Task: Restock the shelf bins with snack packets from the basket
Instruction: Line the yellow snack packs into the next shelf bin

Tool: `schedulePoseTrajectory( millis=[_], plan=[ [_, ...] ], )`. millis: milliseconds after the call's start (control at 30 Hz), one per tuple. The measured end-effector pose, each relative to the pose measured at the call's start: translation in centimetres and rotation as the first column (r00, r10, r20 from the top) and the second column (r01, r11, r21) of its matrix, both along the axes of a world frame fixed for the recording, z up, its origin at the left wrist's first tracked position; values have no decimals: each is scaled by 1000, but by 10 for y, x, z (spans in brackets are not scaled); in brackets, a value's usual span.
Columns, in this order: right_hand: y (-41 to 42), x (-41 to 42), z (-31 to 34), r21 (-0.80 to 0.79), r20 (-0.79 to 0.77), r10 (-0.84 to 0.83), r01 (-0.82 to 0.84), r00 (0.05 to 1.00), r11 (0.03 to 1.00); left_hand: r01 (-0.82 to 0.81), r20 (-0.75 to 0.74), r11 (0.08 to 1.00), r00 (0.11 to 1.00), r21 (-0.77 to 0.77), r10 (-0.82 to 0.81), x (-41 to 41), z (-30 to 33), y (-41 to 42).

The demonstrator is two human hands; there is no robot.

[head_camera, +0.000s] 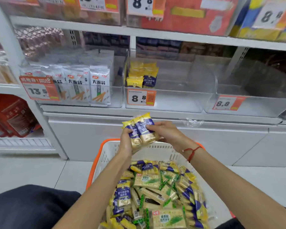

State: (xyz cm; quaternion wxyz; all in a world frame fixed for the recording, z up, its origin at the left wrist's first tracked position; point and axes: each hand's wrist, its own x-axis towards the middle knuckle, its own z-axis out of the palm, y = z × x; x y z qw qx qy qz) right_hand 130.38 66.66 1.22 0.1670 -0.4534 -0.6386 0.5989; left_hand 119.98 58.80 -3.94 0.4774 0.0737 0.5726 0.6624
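Observation:
Both hands hold a small bundle of yellow-and-purple snack packets (141, 129) upright above the basket, just below the shelf edge. My left hand (126, 140) grips the bundle from the left and below. My right hand (163, 132) pinches it from the right side. The white basket with an orange rim (106, 146) sits below, filled with several yellow-purple and green cracker packets (155, 187). Straight ahead, a clear shelf bin (180, 98) holds a short stack of the same yellow-purple packets (142, 75) at its left end; the rest of it is bare.
To the left, a bin holds white stick-snack packets (82, 85) behind a 13.5 price tag. Another clear bin (254, 100) with an 8.8 tag stands at the right. Upper shelves carry red and blue packs. A white cabinet front (89, 133) runs under the shelf.

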Motion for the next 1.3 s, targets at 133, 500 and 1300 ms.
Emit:
schedulePoseTrajectory(
  millis=[133, 500, 1300],
  plan=[
    [11, -2, 38, 222, -45, -65, 74, 997, 972, 64, -15, 982, 998, 180, -63, 0, 51, 26],
    [55, -36, 107, 146, 59, 167, -174, 984, 974, 207, -241, 946, 959, 251, -147, -25, 122, 77],
    [195, -64, 74, 326, 175, 352, -391, 920, 861, 269, -745, 753, 152, -601, -649, -125, 154, 202]
  ],
)
